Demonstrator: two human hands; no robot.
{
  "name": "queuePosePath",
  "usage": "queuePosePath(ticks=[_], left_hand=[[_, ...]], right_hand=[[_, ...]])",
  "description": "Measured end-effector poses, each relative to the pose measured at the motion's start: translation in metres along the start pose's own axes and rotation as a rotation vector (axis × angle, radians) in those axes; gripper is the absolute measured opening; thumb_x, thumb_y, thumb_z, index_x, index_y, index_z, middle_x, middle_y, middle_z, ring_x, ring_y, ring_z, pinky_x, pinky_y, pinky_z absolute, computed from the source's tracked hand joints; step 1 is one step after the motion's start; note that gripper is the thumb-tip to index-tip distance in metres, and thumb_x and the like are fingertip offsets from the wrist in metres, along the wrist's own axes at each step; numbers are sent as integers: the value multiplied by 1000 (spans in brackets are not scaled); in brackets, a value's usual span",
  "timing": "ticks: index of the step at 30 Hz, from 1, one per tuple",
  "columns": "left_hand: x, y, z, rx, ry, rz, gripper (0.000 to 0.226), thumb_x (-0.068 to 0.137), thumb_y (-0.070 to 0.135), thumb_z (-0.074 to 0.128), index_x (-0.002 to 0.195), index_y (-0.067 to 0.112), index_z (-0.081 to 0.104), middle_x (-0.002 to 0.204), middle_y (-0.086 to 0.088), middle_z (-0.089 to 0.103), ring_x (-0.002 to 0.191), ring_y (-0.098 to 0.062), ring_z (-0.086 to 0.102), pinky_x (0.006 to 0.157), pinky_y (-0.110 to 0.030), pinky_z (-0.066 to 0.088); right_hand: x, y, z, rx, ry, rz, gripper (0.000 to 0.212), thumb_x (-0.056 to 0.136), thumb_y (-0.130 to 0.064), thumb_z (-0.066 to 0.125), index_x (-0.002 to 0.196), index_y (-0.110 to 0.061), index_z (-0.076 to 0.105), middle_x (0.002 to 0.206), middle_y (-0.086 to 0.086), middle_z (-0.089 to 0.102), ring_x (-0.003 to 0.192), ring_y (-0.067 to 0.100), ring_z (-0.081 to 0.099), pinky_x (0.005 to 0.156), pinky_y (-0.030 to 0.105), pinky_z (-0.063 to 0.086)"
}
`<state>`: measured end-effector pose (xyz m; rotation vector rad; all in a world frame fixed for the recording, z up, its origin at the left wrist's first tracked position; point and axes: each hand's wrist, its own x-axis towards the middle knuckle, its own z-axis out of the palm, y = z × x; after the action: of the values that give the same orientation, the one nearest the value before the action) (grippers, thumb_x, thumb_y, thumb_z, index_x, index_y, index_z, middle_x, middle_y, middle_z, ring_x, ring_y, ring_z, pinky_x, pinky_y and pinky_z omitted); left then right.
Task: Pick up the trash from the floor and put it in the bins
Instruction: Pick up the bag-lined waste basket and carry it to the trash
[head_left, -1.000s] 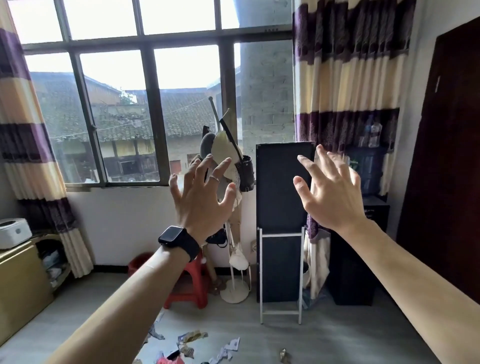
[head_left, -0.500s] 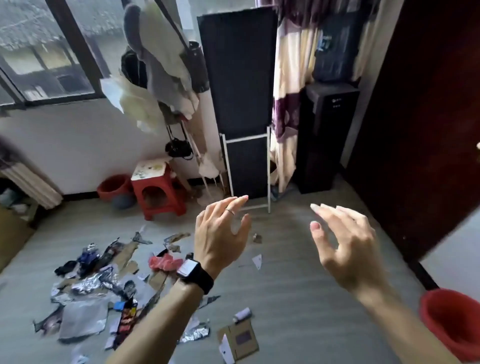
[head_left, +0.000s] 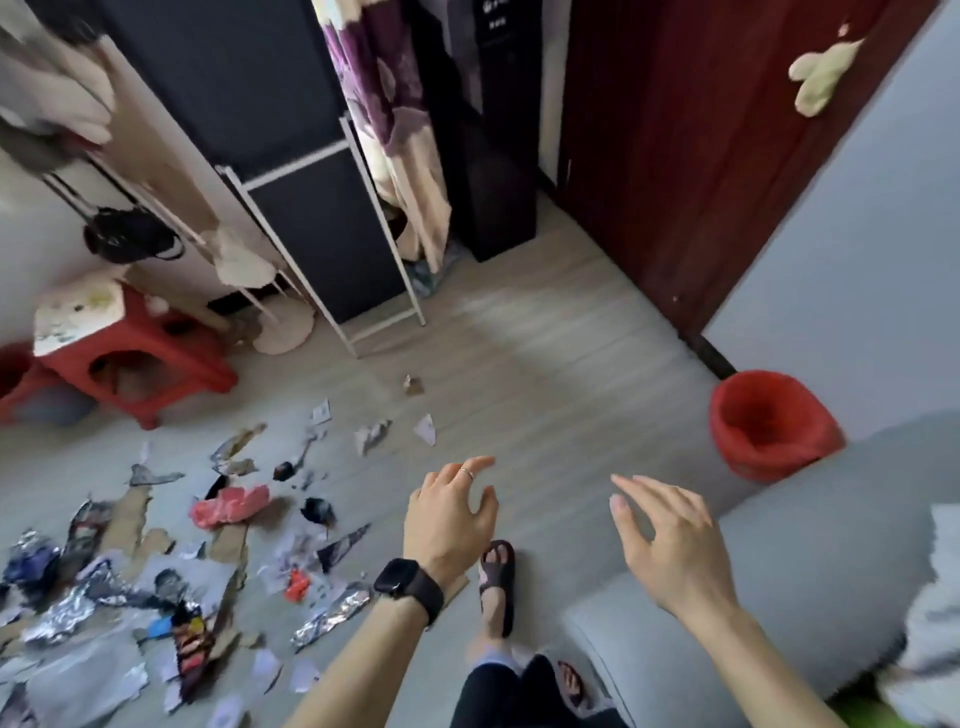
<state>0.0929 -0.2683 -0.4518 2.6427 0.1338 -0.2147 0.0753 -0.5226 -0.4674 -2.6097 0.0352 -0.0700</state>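
Dropped lower since before — left hand (head_left: 449, 525) and right hand (head_left: 670, 545), each grip released, fingers spread. Left of both, strewn across floor (head_left: 545, 364): trash (head_left: 171, 561) — foil, torn cardboard, paper scraps. Right: red bin (head_left: 769, 421).

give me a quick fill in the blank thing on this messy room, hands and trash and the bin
1. Both the left hand and the right hand are open and hold ____.
2. The bin by the wall is ____ in colour.
3. Most of the trash lies on the floor to the person's ____.
4. The smartwatch sits on the ____ wrist.

Missing words: nothing; red; left; left
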Motion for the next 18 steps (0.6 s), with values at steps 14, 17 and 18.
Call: queuePosePath(ticks=[14, 17, 18], left_hand=[[222, 53, 39, 115, -416, 236, 41, 95, 28, 47, 135, 35, 50, 132, 2, 58, 125, -24, 46, 97, -37, 45], [257, 92, 58, 163, -502, 326, 41, 95, 28, 46, 136, 35, 49, 133, 3, 57, 126, -22, 45, 95, -38, 46], [264, 103, 63, 172, -520, 345, 41, 95, 28, 46, 135, 35, 50, 134, 5, 56, 126, -21, 45, 94, -38, 47]], right_hand=[[112, 49, 11, -42, 129, 387, 44, 92, -49, 43, 120, -29, 70, 114, -6, 70, 102, 27, 61, 85, 38, 51], [124, 69, 12, -27, 151, 499, 44, 92, -49, 43, 119, -29, 70, 112, -7, 71, 101, 26, 60, 83, 38, 53], [128, 73, 13, -22, 143, 527, 44, 92, -50, 42, 119, -29, 70, 112, -7, 71, 101, 26, 60, 82, 38, 54]])
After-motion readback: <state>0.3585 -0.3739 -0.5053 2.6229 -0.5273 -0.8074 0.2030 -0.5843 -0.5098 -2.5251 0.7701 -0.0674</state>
